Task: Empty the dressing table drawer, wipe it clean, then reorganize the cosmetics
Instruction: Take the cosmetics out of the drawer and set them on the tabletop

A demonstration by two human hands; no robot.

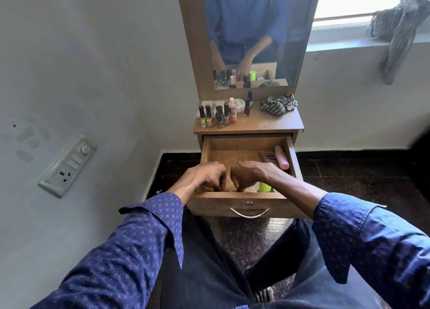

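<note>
Head view. The drawer (292, 155) of the dressing table stands pulled out below the tabletop (267, 122). Both hands reach into its near end, side by side and almost touching. The left hand (207, 174) has its fingers curled downward; the right hand (250, 173) likewise. Whether either grip is grasping an object or merely clenched cannot be told, since the fingertips are hidden behind the drawer front. Inside the drawer, a pink tube (282, 157) lies along the right wall, a dark sachet (270, 157) just beside it, and a neon-green bottle (264, 186) stands at the near right corner, next to the right wrist. On the tabletop, a cluster of nail-polish bottles (215, 116) occupies the left side, with a white round jar (239, 105) behind them and a striped green cloth (278, 105) at the right. The mirror (253, 29) above reflects the person's blue shirt and hands.
</note>
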